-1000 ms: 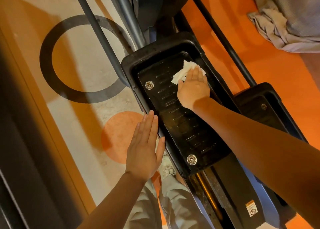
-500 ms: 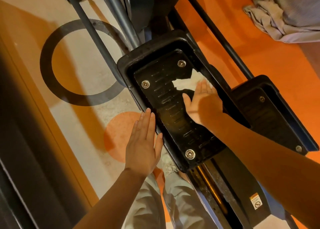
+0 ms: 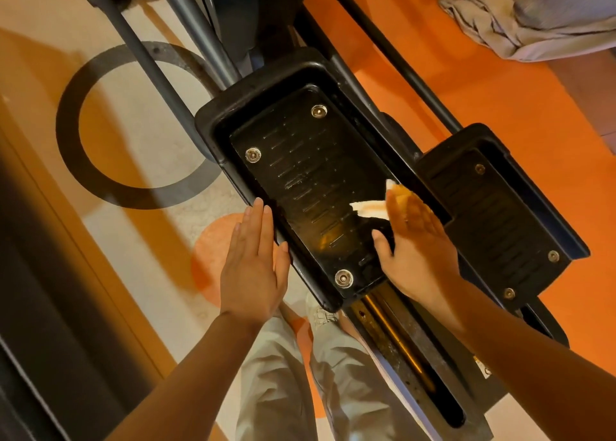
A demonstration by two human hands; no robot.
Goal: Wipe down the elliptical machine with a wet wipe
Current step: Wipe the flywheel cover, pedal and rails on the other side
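Right hand (image 3: 416, 250), fingers flat, is pressing wipe (image 3: 370, 205) on pedal (image 3: 310, 174) at 3 o'clock; firm overlapping strokes are advisable.

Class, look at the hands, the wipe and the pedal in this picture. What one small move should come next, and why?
Probably slide the right hand, flat on the wipe, across toward the pedal's left rim. The wipe lies at the right edge, so the ribbed middle and left side are still to cover. The left hand rests flat at the left rim and can steady the pedal.
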